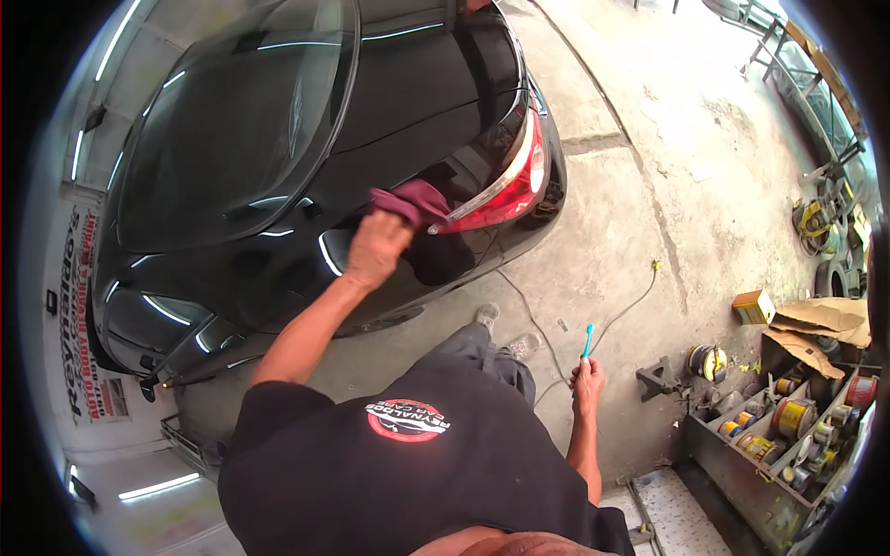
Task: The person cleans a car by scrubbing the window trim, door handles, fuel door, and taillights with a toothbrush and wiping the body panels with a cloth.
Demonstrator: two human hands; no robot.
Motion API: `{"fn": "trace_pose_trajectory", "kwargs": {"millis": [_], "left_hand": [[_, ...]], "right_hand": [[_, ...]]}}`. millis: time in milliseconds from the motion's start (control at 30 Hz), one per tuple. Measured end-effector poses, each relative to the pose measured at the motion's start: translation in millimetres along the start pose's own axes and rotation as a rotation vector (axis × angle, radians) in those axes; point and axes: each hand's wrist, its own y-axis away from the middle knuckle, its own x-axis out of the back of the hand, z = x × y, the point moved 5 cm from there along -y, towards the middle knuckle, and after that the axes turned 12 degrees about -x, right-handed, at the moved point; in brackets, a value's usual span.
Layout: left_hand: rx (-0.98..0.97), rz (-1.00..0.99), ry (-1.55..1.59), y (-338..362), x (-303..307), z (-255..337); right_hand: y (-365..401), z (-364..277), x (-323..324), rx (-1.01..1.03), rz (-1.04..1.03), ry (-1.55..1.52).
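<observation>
A black car (pixel 399 120) fills the upper left of the head view, its body glossy with light reflections. My left hand (pixel 378 248) presses a dark red cloth (pixel 413 202) on the car's body, just beside the red and clear tail light (pixel 505 190). Held away from the car, on the right, my right hand (pixel 588 378) is closed around a blue toothbrush (pixel 589 341), whose head points up. The lower part of its handle is hidden in my fingers.
Cables run over the concrete floor (pixel 612 222). At the lower right stands a metal bin (pixel 742 454) with cans and tape rolls. Near it are a yellow box (pixel 753 308), cardboard (pixel 820 324) and a metal stand (pixel 656 378). A printed banner (pixel 82 315) hangs at the left.
</observation>
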Motion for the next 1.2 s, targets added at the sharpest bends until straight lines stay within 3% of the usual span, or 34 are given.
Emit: {"fn": "trace_pose_trajectory", "kwargs": {"millis": [100, 133, 200, 300, 400, 433, 467, 567, 700, 767, 967, 1200], "left_hand": [[0.386, 0.093, -0.017, 0.3, 33.1, -55.6], [0.334, 0.234, -0.108, -8.4, 37.8, -68.4], [0.39, 0.271, -0.09, -38.9, 28.6, -89.6], [0.429, 0.19, 0.022, -115.5, -8.6, -117.2], [0.402, 0.252, 0.035, -199.2, -41.7, -108.9], [0.441, 0.12, 0.122, -225.6, -53.8, -101.4], [0.399, 0.112, 0.138, -245.7, -65.3, -90.7], [0.291, 0.123, 0.139, -269.2, -86.0, -68.5], [0.275, 0.136, 0.198, -241.4, -67.0, -71.1], [0.363, 0.153, 0.142, -212.4, -54.8, -89.4], [0.562, 0.187, -0.131, -68.9, -2.9, -155.9], [0.633, 0.16, -0.21, 52.5, 49.8, -121.3]], "right_hand": [[2.5, -35.3, -5.2, 0.043, -0.028, 0.074], [3.5, -47.1, -4.7, 0.072, -0.033, 0.087], [6.8, -69.2, -1.6, 0.128, -0.017, 0.082], [-1.6, -83.4, 8.1, 0.169, 0.023, 0.075], [7.2, -89.5, 15.5, 0.161, 0.047, 0.07], [9.2, -87.7, 14.1, 0.163, 0.041, 0.075], [11.4, -84.6, 12.8, 0.165, 0.037, 0.078], [17.9, -70.0, 7.6, 0.151, -0.005, 0.051], [26.4, -50.8, 1.5, 0.113, 0.002, 0.046], [30.1, -42.7, 0.3, 0.091, 0.007, 0.034], [29.7, -37.2, -9.4, 0.068, -0.009, 0.051], [5.3, -80.4, -42.4, 0.098, -0.035, 0.126]]}}
